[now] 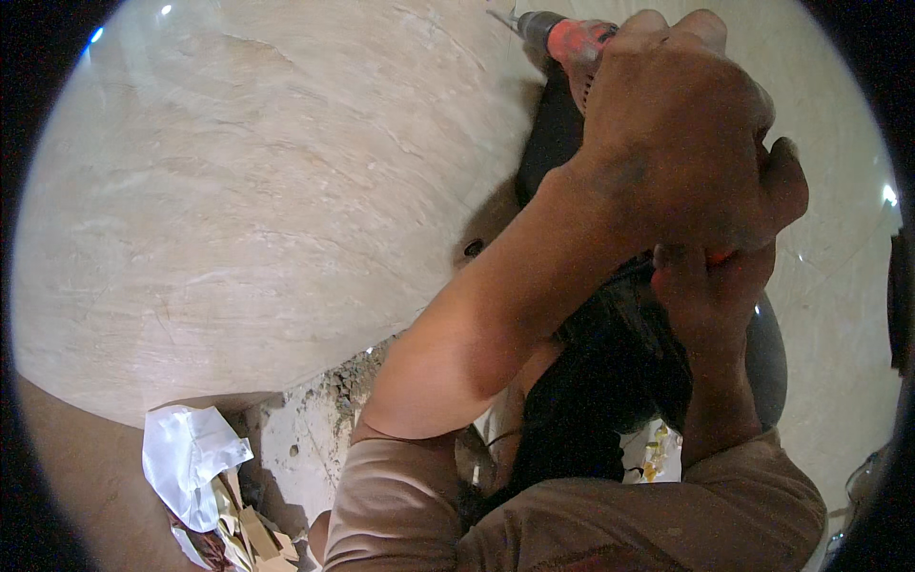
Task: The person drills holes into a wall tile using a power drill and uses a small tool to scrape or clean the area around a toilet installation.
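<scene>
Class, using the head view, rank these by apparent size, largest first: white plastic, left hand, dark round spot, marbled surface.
1. Marbled surface
2. Left hand
3. White plastic
4. Dark round spot

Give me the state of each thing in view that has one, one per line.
Power drill: held; running or stopped, cannot tell
Drill bit: fitted in the chuck
Left hand: closed over the drill
Right hand: closed on the drill, partly hidden
White plastic wrapping: crumpled
Cardboard scraps: loose, heaped
</scene>
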